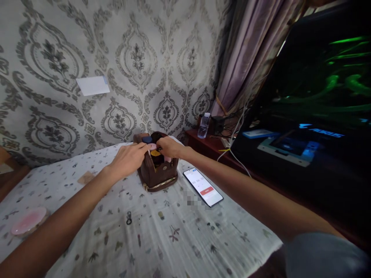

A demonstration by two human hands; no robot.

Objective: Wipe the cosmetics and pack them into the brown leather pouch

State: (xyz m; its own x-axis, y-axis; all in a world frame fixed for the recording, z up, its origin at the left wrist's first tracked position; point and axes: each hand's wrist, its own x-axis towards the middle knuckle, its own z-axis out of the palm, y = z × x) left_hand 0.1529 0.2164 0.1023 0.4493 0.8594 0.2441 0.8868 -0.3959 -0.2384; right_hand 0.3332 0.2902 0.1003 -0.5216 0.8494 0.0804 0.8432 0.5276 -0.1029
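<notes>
A brown leather bag (159, 181) with a gold zipper stands open on the patterned cloth. Dark, blue and yellow items show inside it, too small to name. My left hand (130, 157) reaches over the bag's left rim, its fingertips closed on a small pink item (152, 146). From the right, my right hand (169, 148) bends into the opening with its fingers curled; what they grip, if anything, is hidden. Both hands are close together above the contents. Just right of the bag lies a lit phone (203, 187) showing a timer.
A pink round dish (30, 221) sits at the left on the white cloth (139, 247). Near it lies a flat tan piece (86, 177). Behind, a clear bottle (204, 126) stands on a reddish side table by cables. A dark computer case (313, 116) fills the right.
</notes>
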